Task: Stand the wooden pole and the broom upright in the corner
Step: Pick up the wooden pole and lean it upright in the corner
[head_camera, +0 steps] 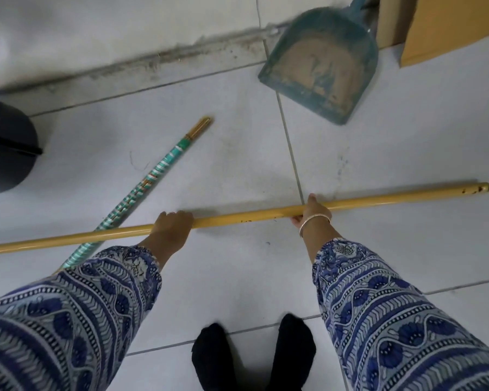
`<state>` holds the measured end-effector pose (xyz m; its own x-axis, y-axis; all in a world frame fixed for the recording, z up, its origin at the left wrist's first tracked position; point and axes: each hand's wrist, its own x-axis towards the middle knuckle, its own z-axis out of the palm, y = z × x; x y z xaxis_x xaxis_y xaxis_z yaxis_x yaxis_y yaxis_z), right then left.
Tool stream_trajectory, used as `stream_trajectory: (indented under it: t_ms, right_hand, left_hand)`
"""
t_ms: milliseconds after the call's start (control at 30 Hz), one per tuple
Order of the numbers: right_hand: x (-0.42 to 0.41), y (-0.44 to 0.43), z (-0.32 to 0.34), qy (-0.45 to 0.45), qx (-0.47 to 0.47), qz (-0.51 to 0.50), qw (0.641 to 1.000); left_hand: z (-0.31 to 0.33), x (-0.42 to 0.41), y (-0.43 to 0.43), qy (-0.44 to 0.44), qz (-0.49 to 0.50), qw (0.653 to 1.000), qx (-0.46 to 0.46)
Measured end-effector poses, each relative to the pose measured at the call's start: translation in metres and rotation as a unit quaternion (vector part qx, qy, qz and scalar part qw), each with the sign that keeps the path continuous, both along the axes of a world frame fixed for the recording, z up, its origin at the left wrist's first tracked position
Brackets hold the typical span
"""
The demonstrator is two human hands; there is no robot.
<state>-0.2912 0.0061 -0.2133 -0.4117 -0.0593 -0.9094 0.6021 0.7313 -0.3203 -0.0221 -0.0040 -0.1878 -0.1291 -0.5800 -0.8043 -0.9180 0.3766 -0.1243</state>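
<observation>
- Across the middle of the floor [237, 153] runs the pole [237, 217], nearly level, its rounded tip toward 3 o'clock and its other end leaving the view at 9 o'clock
- Left hand [171, 227] is wrapped over the pole left of centre, fingers curled around it from above
- Right hand [315, 211] clasps the pole right of centre, thumb under and fingers over; a bangle [314, 221] sits on that wrist
- Whether the pole is touching the tiles or lifted just off them, I cannot tell
- Broom [150, 179]: only its handle shows, wound in green and white tape, lying flat on the floor and pointing toward 1 o'clock; its lower part passes under the pole and is hidden by the left sleeve [68, 320]
- Both sleeves carry a blue and white print; the right sleeve [393, 320] reaches in from 5 o'clock
- Two feet in black socks [251, 351] stand at 6 o'clock
- Dustpan [322, 66], teal and dusty, leans at 1 o'clock where floor meets wall [110, 29]
- Box [449, 26], tan cardboard, stands at the 2 o'clock edge, just beside the dustpan
- Bin [6, 145], dark and rounded, is cut off at 9 o'clock, near the grimy wall base
</observation>
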Motion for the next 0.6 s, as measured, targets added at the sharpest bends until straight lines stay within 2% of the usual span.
stream_trajectory:
  t_ms: [100,233,333,433,533,600]
  right_hand:
    - [0.001,0.0,0.003,-0.028,-0.028,-0.015,0.999]
    - [0.002,-0.01,0.041,-0.004,-0.03,-0.077,0.997]
    - [-0.002,-0.027,0.094,0.009,-0.045,-0.078,0.996]
    - [-0.014,-0.053,0.165,0.042,-0.065,-0.045,0.996]
    - [-0.029,-0.077,0.243,0.057,-0.095,-0.058,0.992]
    - [-0.04,-0.092,0.303,0.074,-0.119,-0.042,0.989]
  left_hand:
    - [0.003,0.009,0.001,0.042,0.058,0.997,0.005]
    - [0.032,0.017,-0.001,0.099,0.105,0.989,-0.003]
    - [0.08,0.014,-0.013,0.133,0.147,0.98,-0.007]
    - [0.156,-0.004,-0.035,0.159,0.215,0.964,-0.001]
    - [0.227,-0.022,-0.048,0.224,0.196,0.954,-0.028]
    - [0.277,-0.032,-0.054,0.242,0.225,0.943,-0.036]
